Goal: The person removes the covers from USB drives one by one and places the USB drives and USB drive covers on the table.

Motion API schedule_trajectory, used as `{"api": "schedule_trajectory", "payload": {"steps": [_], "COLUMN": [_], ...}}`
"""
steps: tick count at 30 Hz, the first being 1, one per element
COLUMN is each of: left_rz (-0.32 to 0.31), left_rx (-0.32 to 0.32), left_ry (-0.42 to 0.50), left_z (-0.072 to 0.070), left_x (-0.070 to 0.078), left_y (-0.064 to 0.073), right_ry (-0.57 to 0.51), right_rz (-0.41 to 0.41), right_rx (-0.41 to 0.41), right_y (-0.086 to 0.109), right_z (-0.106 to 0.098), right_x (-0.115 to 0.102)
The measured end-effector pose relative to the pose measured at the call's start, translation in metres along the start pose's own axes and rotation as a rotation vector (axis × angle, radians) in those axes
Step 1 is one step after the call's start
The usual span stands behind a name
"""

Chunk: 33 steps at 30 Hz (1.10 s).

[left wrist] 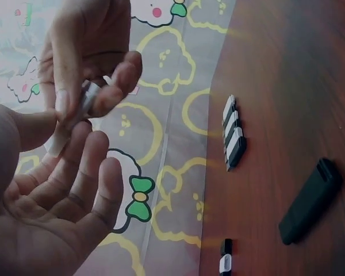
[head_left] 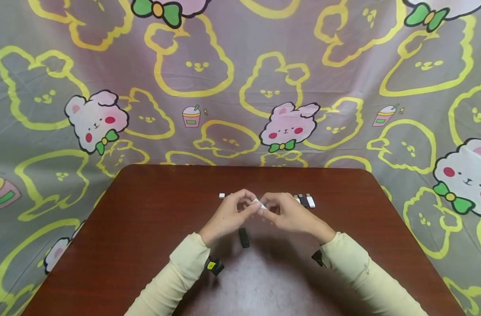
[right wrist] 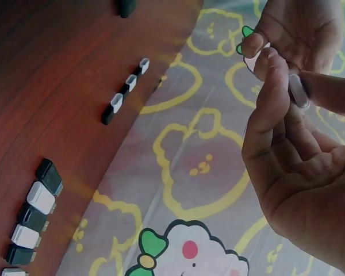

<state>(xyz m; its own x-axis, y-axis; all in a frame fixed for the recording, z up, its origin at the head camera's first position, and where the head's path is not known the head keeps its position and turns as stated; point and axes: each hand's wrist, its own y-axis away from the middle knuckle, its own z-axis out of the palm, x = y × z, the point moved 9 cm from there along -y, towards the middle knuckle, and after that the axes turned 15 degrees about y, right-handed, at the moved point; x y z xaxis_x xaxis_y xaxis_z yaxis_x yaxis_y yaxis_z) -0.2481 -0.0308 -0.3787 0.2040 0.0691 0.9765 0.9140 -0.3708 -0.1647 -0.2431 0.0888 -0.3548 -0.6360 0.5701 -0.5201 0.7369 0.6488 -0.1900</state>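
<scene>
Raised over the middle of the table, both hands meet at a small white USB stick (head_left: 260,204). My left hand (head_left: 232,213) pinches one end between thumb and fingers; its white end (left wrist: 57,144) shows in the left wrist view. At the other end, my right hand (head_left: 291,215) grips with thumb and index finger, around a rounded white part (right wrist: 299,91) in the right wrist view. Fingers hide much of the stick. On the table below the left hand lies a longer black USB stick (head_left: 244,237).
Beyond the right hand, several black and white USB sticks (right wrist: 41,197) stand in a row, metal plugs bare. Small black and white caps (right wrist: 117,102) form another row beyond the left hand. A patterned cloth (head_left: 232,105) hangs behind the table's (head_left: 153,197) far edge.
</scene>
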Motion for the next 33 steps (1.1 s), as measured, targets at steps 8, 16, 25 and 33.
{"api": "schedule_trajectory", "payload": {"steps": [8,16,25,33], "left_rz": [-0.016,-0.029,0.019,0.071], "left_rx": [-0.046,-0.095,-0.041,0.009], "left_ry": [0.047,0.018,0.043,-0.101], "left_z": [0.002,0.004,-0.011,-0.015], "left_x": [0.002,-0.002,0.001,-0.002], "left_y": [0.001,0.001,0.002,0.002], "right_ry": [-0.009,-0.019,-0.005,-0.024], "right_rz": [-0.062,-0.098,-0.033,0.083], "right_rx": [-0.033,-0.089,-0.103,-0.029], "right_y": [0.002,0.004,0.011,0.007], "right_z": [0.003,0.011,0.006,-0.013], "right_x": [-0.006,-0.006,0.003,0.015]}}
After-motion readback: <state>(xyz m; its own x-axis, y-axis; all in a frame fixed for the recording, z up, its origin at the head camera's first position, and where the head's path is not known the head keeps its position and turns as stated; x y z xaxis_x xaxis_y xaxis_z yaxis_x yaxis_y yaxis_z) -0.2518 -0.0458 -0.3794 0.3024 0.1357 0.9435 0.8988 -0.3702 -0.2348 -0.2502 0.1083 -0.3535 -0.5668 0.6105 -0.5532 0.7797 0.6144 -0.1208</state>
